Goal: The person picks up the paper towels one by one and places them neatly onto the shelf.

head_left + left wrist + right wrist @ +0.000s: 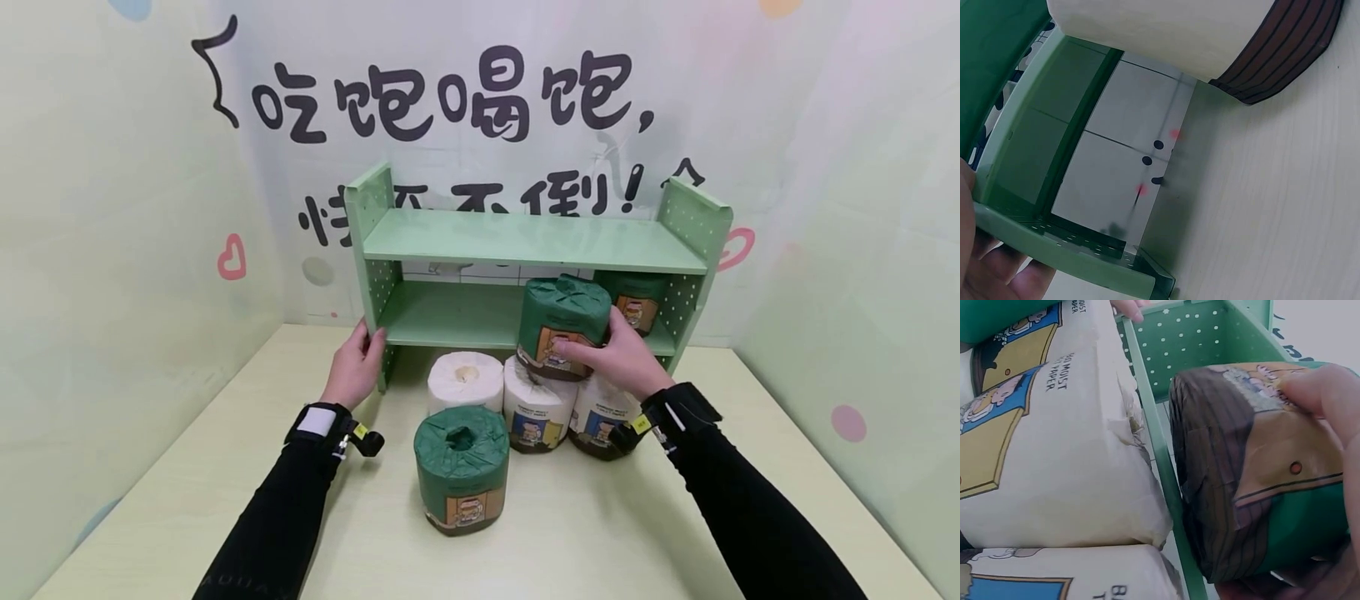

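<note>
My right hand [630, 358] grips a green-wrapped toilet paper roll [566, 312] at the front edge of the green shelf's [450, 312] lower board. In the right wrist view that roll's striped brown end [1210, 475] is beside the board edge, with my thumb [1319, 394] on its label. Whether it touches the board cannot be told. My left hand [352, 367] holds the shelf's left side panel [366, 283]. In the left wrist view its fingers [1004, 272] lie around the panel's edge. Another green-wrapped roll [637, 304] sits at the lower board's right end, partly hidden.
White-wrapped rolls [536, 417] stand on the table [585, 525] before the shelf, below the lower board. Nearer the front stands a green-wrapped roll [461, 475]. The upper board [525, 237] lies above the held roll. Printed cloth walls [840, 275] enclose the table.
</note>
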Motion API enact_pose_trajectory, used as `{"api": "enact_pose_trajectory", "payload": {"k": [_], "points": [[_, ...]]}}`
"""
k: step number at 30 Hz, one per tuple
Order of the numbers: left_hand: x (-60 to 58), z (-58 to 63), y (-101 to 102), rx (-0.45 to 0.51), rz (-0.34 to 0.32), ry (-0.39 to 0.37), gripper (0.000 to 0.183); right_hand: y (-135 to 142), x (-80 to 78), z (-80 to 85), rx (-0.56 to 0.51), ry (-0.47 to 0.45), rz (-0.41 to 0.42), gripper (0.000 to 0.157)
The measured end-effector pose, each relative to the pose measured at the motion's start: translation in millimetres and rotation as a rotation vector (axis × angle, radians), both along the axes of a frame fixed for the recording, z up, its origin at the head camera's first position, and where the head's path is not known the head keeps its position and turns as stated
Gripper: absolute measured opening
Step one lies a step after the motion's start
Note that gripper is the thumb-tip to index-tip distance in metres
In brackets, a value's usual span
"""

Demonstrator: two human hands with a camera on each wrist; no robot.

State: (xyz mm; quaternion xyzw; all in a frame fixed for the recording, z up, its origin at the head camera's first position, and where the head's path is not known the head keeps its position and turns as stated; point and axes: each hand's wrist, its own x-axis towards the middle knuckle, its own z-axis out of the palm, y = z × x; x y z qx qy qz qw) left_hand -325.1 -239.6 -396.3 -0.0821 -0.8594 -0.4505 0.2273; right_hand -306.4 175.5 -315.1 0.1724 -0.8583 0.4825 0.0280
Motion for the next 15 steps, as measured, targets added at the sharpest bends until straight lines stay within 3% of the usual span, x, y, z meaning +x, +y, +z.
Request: {"api": "enact_pose_trajectory", "payload": {"k": [7,15], "points": [[0.5,0.1,0.0,-0.002,0.005,-0.001,0.049,-4.8,-3.1,3.6,0.013,-0.075,-0.051,0.119],[0.5,0.4,0.0,0.002,-0.001,-0.006,0.049,-9.9,-7.3,7.0,0.031,-0.061,-0.069,0.116]]}}
